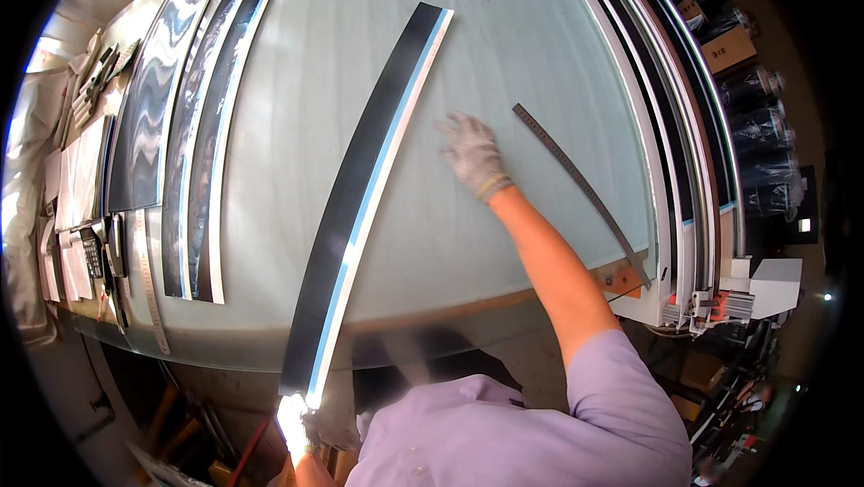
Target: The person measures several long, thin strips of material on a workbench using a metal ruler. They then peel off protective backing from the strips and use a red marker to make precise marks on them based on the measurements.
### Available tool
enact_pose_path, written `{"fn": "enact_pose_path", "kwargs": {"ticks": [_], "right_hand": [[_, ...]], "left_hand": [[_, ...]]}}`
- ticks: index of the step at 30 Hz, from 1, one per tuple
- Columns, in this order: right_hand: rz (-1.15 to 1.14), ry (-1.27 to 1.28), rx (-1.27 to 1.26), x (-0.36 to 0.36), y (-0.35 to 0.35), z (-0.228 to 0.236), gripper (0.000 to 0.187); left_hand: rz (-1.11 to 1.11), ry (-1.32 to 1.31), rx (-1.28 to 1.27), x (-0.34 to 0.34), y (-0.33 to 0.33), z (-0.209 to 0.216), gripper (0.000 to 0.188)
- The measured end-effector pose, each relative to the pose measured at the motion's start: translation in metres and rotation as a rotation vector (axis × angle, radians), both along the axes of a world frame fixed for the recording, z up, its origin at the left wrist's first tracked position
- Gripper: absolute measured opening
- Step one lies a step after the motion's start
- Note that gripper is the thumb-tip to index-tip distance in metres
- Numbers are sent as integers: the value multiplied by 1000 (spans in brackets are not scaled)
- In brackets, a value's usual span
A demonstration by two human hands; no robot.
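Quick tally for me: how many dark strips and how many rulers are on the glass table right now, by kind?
Dark film strips: 4, one long strip mid-table and three side by side at the left.
Metal rulers: 2, one beside the right hand, one at the table's left front edge.
Total: 6

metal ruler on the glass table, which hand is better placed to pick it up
Right. The gloved right hand lies flat on the table beside the metal ruler, while the left hand is down at the near end of the long dark strip.
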State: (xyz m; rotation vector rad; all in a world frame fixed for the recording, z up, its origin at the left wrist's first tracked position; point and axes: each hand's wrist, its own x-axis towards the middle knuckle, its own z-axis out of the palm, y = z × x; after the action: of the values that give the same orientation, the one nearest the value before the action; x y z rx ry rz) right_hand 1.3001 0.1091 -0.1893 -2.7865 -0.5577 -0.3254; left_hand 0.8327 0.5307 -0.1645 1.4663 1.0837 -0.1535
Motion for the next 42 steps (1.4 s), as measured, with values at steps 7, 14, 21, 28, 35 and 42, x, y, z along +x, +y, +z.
{"fn": "enact_pose_path", "kwargs": {"ticks": [7,14,21,28,35,42], "right_hand": [[71,100,-65,39,64,1,46],[1,126,-5,-139,-5,8,43],[-376,202,3,-280,20,26,46],[-351,91,48,-252,-62,-1,48],[-1241,238,-243,-283,-356,-40,61],[-950,178,-99,-374,-257,-4,51]], "left_hand": [[145,81,462,-55,142,32,22],[90,-530,914,236,407,175,48],[-360,-1077,798,528,107,149,50],[-1373,-550,891,284,-232,20,86],[-1634,-557,1059,333,-173,3,87],[-1262,-589,1247,322,-152,0,57]]}}
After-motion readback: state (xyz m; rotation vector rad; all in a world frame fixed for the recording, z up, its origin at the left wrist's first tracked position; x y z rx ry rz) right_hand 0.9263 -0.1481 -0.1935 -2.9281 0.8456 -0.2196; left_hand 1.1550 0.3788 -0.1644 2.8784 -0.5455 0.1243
